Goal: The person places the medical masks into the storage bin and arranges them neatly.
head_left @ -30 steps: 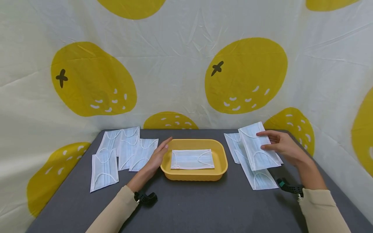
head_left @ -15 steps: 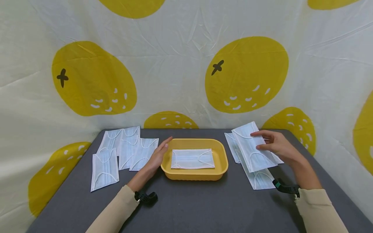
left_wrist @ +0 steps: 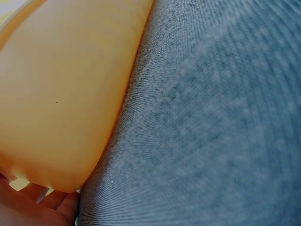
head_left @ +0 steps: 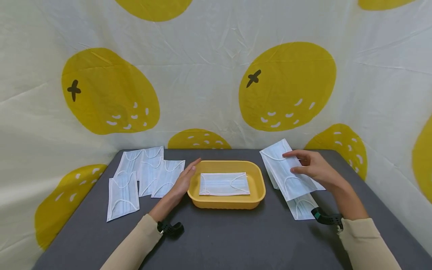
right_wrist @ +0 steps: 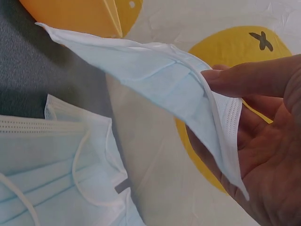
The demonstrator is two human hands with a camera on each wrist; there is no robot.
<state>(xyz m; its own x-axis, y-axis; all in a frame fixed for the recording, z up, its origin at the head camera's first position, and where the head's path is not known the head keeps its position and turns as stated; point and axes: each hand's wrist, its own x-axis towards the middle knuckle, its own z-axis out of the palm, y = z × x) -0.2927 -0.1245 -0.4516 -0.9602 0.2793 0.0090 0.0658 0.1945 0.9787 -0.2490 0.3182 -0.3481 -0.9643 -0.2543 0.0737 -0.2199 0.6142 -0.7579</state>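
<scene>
My right hand pinches a light blue face mask by its right edge, thumb on the near face. The mask hangs tilted above other face masks lying on the table at the right; in the right wrist view the held mask bends between thumb and fingers. My left hand rests with straight fingers against the left side of a yellow plastic tray; the left wrist view shows its fingers at the tray's wall. One face mask lies flat in the tray, ear loops up.
Several face masks lie partly overlapping at the left of the dark grey table. A white curtain with yellow fruit prints hangs behind the table's far edge.
My right hand has carried the pinched mask leftward, off the right pile and closer to the tray. My left hand has stayed at the tray's side.
</scene>
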